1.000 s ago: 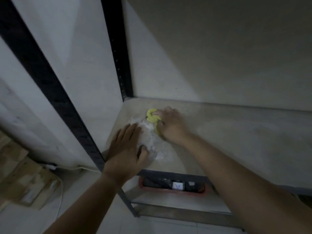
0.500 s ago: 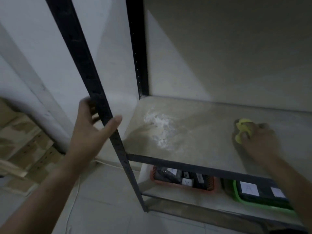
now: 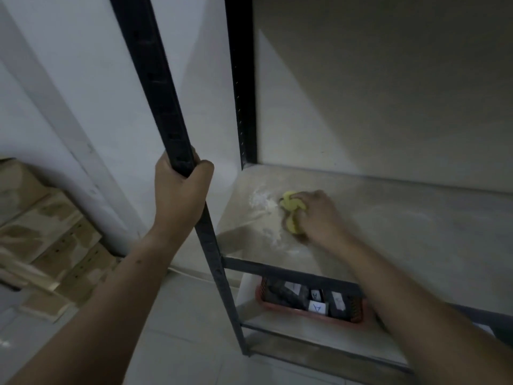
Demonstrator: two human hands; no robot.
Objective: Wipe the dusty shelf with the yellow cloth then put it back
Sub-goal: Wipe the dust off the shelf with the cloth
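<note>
Two hands were in view: the left hand [image 3: 181, 190] was closed around the front upright [image 3: 163, 112] of the rack, and the right hand [image 3: 319, 215] was closed on the yellow cloth [image 3: 291, 208], pressing it flat on the shelf [image 3: 402, 226]. The cloth lay near the shelf's left edge, roughly midway between back and front, touching the right margin of a patch of white dust [image 3: 263, 201] that ran from the back-left corner toward the front edge. Judged risk: a stroke directed at the left or front edge would push the dust off the shelf, onto the floor or into the red tray [image 3: 313, 315] on the lower shelf directly below the front edge. Judged risk: the bunched cloth covered little surface, so a single pass would likely leave streaks, and faint residue already showed toward the front edge. Compared with half a second earlier, the right hand had carried the cloth from the right part of the shelf back to the dust patch, and the left hand had closed fully on the upright.
</note>
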